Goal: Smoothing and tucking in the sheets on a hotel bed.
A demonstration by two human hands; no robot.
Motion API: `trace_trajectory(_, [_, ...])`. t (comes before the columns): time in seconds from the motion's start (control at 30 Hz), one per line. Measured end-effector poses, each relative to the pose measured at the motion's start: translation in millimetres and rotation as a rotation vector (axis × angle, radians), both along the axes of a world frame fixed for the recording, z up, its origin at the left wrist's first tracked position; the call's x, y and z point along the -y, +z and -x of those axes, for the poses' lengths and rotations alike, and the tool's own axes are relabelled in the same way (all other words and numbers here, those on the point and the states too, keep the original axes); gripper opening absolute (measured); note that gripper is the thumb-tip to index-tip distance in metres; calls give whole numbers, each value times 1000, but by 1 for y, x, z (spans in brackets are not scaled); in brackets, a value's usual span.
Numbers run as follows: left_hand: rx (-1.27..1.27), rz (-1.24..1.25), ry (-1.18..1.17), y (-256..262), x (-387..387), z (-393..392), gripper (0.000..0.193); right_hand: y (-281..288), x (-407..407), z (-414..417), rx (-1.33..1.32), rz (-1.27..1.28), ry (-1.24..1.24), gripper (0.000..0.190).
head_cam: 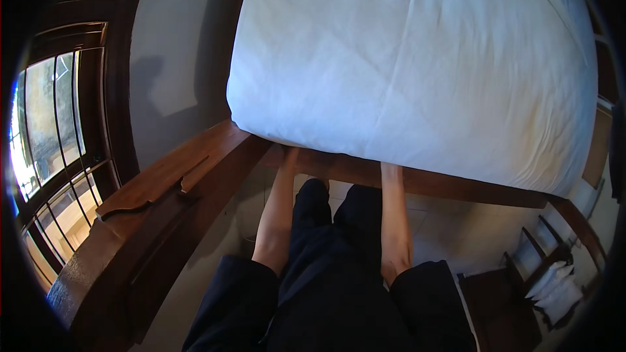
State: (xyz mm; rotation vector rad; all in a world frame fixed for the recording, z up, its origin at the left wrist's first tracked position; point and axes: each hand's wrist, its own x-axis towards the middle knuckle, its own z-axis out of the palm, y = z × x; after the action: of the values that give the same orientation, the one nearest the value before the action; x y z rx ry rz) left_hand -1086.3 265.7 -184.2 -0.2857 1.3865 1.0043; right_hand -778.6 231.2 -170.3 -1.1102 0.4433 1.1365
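Observation:
Before me lies a thick mattress in a white sheet (391,73), with soft creases across its top. Both of my forearms reach forward to its near edge. My left hand (291,153) goes in beneath that edge near the left corner, its fingers hidden. Farther right, my right hand (391,170) also passes under the mattress, with only the wrist area showing. A brown wooden bed rail (440,183) runs below the mattress. What either hand touches underneath cannot be seen.
A carved wooden bed end (171,183) rises at my left, beside a barred window (54,102) and a grey wall (168,24). Pale floor tiles (430,227) lie under the rail. At lower right, white pillows (560,291) rest on a dark wooden chair (530,274).

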Motion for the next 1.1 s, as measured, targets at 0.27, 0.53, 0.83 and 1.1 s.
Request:
trace_trajectory(0.27, [56,-89,-11,15,11,-22,36,3,-1,2,8,13,-14,50])
trace_trajectory(0.53, [-39,50,44,15,13,-27,35,4,-3,2,2,19,-7,51])
trace_trajectory(0.83, [-106,108,100,11,11,-29,34,2,-10,5,-11,19,10,51])
trace_trajectory(1.1, [-131,157,198,33,5,-42,33,-2,-8,9,-26,28,12,52])
